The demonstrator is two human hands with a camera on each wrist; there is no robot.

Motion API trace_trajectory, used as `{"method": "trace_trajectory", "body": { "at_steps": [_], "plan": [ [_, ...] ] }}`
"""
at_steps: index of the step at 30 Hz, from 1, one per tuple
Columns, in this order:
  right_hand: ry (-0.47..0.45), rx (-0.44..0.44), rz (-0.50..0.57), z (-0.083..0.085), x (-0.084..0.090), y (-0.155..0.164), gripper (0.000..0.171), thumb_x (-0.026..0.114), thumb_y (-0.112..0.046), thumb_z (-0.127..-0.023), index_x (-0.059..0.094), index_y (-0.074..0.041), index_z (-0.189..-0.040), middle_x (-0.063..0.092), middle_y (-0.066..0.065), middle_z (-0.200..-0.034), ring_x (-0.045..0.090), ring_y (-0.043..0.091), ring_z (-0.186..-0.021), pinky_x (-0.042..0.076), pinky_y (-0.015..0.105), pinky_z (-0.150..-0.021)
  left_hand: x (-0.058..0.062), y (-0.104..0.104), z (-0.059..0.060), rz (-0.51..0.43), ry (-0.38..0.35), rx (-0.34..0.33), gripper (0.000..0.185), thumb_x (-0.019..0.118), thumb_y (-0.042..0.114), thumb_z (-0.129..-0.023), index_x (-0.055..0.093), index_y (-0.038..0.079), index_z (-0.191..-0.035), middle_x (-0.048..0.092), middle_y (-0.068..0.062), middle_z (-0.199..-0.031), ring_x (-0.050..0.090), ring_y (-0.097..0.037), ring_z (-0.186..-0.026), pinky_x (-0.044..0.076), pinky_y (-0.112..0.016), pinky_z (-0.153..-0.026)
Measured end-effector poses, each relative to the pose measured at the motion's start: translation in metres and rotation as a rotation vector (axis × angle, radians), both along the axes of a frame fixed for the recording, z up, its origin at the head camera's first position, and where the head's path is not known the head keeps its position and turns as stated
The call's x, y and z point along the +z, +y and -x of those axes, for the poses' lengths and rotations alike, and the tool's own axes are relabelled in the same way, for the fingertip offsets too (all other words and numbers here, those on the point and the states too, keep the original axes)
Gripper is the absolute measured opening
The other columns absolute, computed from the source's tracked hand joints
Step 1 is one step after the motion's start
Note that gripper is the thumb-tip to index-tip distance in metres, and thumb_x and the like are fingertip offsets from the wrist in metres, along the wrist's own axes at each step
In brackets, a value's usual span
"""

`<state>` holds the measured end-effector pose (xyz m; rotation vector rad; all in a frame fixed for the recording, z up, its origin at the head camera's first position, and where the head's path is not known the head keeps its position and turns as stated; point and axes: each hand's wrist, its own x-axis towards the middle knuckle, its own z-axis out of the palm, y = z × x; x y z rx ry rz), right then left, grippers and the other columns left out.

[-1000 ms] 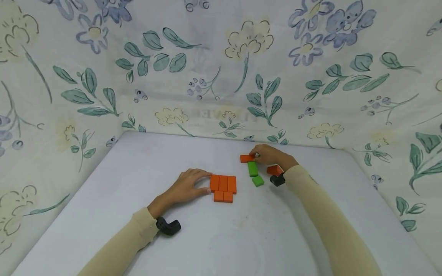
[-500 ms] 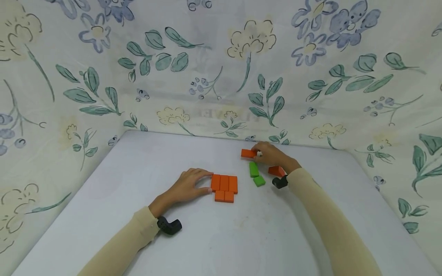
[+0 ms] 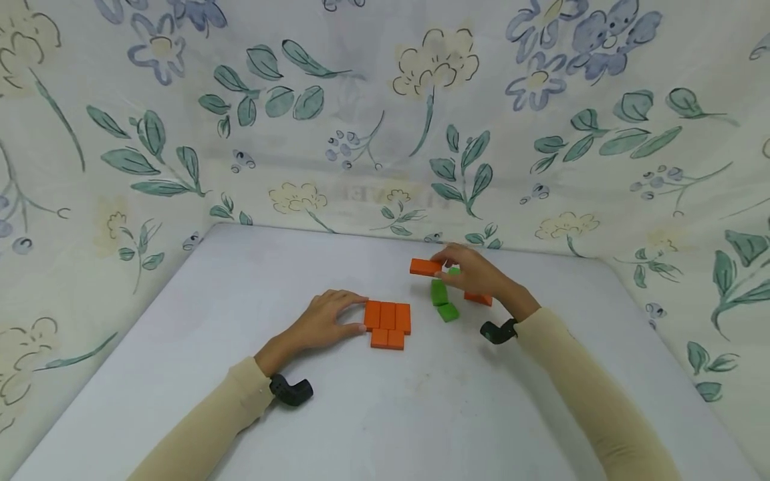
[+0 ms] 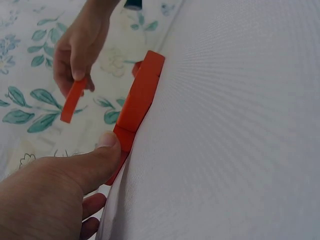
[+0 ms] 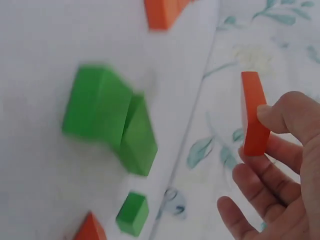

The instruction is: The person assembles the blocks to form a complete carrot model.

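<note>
My right hand [image 3: 472, 270] pinches a flat orange block [image 3: 426, 267] and holds it in the air above the table; the same orange block [image 5: 254, 115] shows clearly in the right wrist view, held between thumb and fingers. My left hand [image 3: 327, 321] rests on the table with its fingers against the left side of a flat group of orange blocks [image 3: 388, 323]; its thumb [image 4: 87, 162] touches the group's edge [image 4: 140, 102]. Two green blocks [image 3: 442, 300] lie below the right hand, large in the right wrist view [image 5: 107, 120].
Another orange piece [image 3: 479, 299] lies partly hidden under my right hand. A small green cube [image 5: 132, 214] and an orange wedge [image 5: 90, 229] sit near the table's back edge. A floral cloth [image 3: 385, 113] walls in the white table [image 3: 385, 401] on three sides.
My right hand has lifted the orange block off the table and carried it a little to the left. The left hand and the orange group have stayed in place.
</note>
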<state>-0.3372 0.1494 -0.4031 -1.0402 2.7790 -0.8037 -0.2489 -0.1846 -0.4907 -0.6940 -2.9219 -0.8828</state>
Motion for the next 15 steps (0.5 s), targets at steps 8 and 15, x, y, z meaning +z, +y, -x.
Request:
{"method": "trace_trajectory", "body": {
  "at_steps": [8,15],
  "plan": [
    [0.064,0.042,0.149,-0.051,0.001,-0.008,0.03,0.074,-0.01,-0.089,0.064,-0.002,-0.117,0.067,0.01,-0.114,0.061,0.027,-0.102,0.053,0.046,-0.093,0.0,0.0,-0.002,-0.008,0.02,-0.021,0.06,0.072,0.05,-0.089,0.056,0.026,-0.141,0.056,-0.002,-0.144,0.046,-0.028,-0.136,0.035,-0.054,-0.107],
    [0.183,0.093,0.226,-0.081,-0.007,-0.008,0.025,0.074,-0.008,-0.088,0.064,-0.005,-0.111,0.065,0.006,-0.108,0.061,0.029,-0.098,0.054,0.041,-0.086,0.002,0.001,-0.001,-0.013,0.035,-0.021,0.06,0.072,0.049,-0.088,0.056,0.026,-0.141,0.056,-0.001,-0.144,0.046,-0.028,-0.136,0.035,-0.054,-0.107]
  ]
}}
